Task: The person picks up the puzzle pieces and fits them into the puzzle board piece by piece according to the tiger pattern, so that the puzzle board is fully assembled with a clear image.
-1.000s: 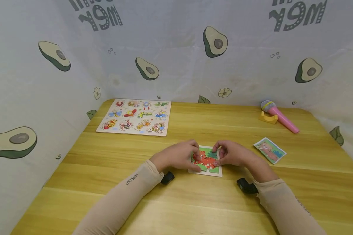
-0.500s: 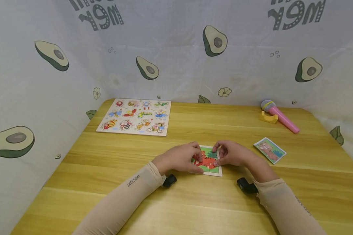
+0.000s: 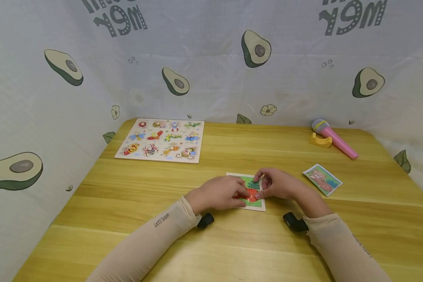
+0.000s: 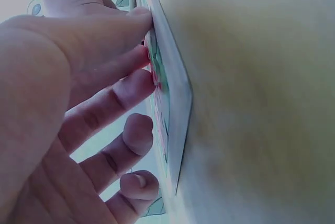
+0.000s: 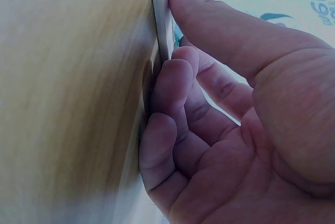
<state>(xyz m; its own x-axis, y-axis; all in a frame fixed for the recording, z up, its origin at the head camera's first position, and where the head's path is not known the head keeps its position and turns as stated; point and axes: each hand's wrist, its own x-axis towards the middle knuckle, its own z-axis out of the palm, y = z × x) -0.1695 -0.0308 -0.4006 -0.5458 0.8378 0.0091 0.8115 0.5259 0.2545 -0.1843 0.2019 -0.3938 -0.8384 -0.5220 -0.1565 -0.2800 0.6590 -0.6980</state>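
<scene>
A small square jigsaw puzzle [image 3: 255,207] with a red tiger on green, in a pale frame, lies flat on the table between both hands. My left hand [image 3: 220,193] covers its left part. In the left wrist view, the thumb [image 4: 137,21] and two fingertips touch the picture side while the other fingers curl loosely beside it. At the puzzle's right side, my right hand [image 3: 280,185] holds it: the thumb lies on the face and the index finger is at the upper right. The right wrist view shows more curled fingers [image 5: 172,85] against the frame's edge.
A wooden peg board [image 3: 160,141] with insect pictures lies at the back left of the wooden table [image 3: 204,250]. A picture card [image 3: 322,179] rests right of the puzzle. Beyond it are a pink toy microphone [image 3: 338,143] and a yellow holder [image 3: 320,140]. A patterned curtain [image 3: 211,58] encloses the table.
My left hand has shifted slightly right across the puzzle. A green piece at the lower edge, tilted a second ago, now lies level. The right hand has stayed in place.
</scene>
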